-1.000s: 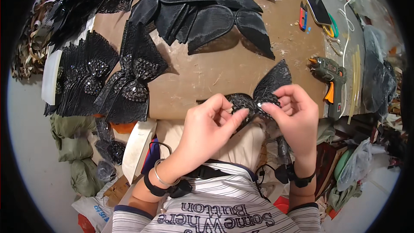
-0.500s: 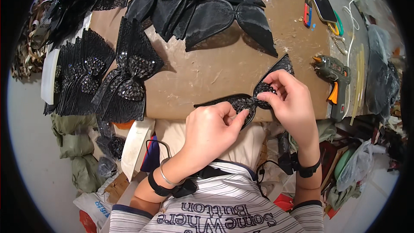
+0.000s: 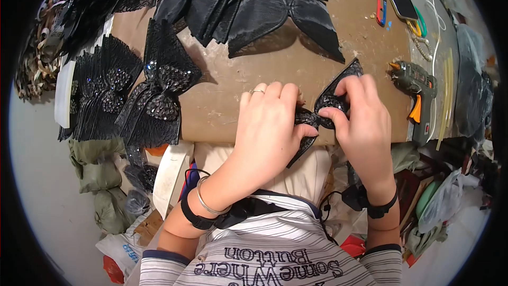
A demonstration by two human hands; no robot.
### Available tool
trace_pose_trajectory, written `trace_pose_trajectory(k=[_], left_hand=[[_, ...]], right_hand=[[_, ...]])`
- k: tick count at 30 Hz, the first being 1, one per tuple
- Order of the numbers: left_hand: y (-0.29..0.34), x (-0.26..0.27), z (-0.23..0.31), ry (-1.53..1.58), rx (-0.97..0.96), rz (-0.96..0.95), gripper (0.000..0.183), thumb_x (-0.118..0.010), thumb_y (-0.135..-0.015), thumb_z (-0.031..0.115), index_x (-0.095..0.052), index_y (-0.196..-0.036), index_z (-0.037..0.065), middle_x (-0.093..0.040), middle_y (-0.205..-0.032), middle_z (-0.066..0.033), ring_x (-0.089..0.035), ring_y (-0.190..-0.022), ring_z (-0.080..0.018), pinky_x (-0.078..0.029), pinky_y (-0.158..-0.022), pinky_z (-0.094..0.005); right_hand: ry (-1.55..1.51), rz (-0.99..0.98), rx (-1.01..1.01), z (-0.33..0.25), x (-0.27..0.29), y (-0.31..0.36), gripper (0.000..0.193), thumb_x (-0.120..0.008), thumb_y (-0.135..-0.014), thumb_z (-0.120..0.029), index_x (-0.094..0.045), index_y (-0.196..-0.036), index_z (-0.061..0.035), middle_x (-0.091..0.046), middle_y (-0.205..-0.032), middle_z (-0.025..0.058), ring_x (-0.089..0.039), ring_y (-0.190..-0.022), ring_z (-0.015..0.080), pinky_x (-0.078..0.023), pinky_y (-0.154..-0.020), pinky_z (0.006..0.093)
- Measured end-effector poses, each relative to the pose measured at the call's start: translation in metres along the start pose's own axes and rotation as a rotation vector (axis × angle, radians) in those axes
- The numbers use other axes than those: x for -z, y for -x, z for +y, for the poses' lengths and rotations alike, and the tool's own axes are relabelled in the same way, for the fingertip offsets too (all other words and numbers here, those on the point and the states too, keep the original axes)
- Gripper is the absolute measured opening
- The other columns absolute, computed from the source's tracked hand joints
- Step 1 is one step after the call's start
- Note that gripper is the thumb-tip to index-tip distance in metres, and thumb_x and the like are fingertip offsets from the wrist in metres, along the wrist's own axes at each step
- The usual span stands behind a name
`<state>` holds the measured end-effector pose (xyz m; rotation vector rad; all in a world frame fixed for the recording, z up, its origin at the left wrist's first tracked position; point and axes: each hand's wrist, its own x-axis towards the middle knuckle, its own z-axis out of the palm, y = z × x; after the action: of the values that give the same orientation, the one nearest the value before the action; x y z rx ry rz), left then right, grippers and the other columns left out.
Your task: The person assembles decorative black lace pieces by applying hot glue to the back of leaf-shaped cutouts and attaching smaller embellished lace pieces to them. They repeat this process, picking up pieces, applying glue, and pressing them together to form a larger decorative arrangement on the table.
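One black beaded bow-shaped piece (image 3: 329, 100) is held toward 5 o'clock on the worktop (image 3: 217, 98), at its near edge, one wing aimed at 1 o'clock and the other hanging past the edge toward 7. The right hand (image 3: 365, 119) grasps the upper wing, thumb pressed on the beading and fingers curled over the far side. The left hand (image 3: 269, 127) grips the other half, back turned up, its thumb lying just beside the narrow middle; what its fingertips do behind is hidden. The step in hand appears to be close finger work around that middle, one half in each hand. The next move, by my judgement, calls for a steady pinch on both sides, so that neither wing twists and the beads stay put. From the piece, a glue gun (image 3: 415, 87) with an orange trigger lies between 2 and 3 o'clock, pale glue sticks (image 3: 445, 100) at 3, red-and-blue snips (image 3: 381, 8) at 1. Plain black padded pieces (image 3: 259, 18) are heaped near 11; more beaded black pieces (image 3: 161, 92) stand fanned out at 9.
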<state>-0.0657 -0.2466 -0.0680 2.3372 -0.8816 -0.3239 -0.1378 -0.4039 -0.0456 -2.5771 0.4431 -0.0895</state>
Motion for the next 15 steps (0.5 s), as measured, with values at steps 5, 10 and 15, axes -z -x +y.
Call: trace_pose_trajectory(k=[5,10,15], left_hand=[[-0.003,-0.001,0.006,-0.123,-0.079,0.021,0.039,-0.086,-0.066,0.022,-0.062,-0.093,0.007,-0.062,-0.083,-0.0082,-0.058,-0.083,-0.0313,-0.045,-0.077,-0.0426],[-0.003,0.011,0.009,0.217,0.119,-0.268,0.037,-0.086,-0.072,0.019,-0.057,-0.089,0.005,-0.06,-0.08,-0.009,-0.062,-0.075,-0.0245,-0.048,-0.066,-0.0378],[0.016,0.019,0.001,0.717,0.251,-0.408,0.041,-0.088,-0.075,0.009,-0.049,-0.088,0.005,-0.051,-0.081,0.0027,-0.049,-0.076,-0.0041,-0.043,-0.065,-0.022]], right_hand=[[-0.001,0.16,0.015,0.003,-0.004,0.005,0.035,-0.08,-0.077,-0.013,-0.053,-0.096,-0.0034,-0.049,-0.094,0.0125,-0.055,-0.079,0.0337,-0.045,-0.068,0.0427],[-0.112,0.448,-0.108,0.03,0.004,0.042,0.026,-0.079,-0.08,-0.004,-0.054,-0.086,-0.001,-0.047,-0.082,0.0048,-0.048,-0.07,0.0163,-0.043,-0.064,0.0292],[-0.994,-0.12,-0.458,0.054,0.01,0.072,0.024,-0.074,-0.081,0.002,-0.064,-0.102,0.0013,-0.062,-0.096,0.0024,-0.06,-0.086,0.0107,-0.051,-0.077,0.0262]])
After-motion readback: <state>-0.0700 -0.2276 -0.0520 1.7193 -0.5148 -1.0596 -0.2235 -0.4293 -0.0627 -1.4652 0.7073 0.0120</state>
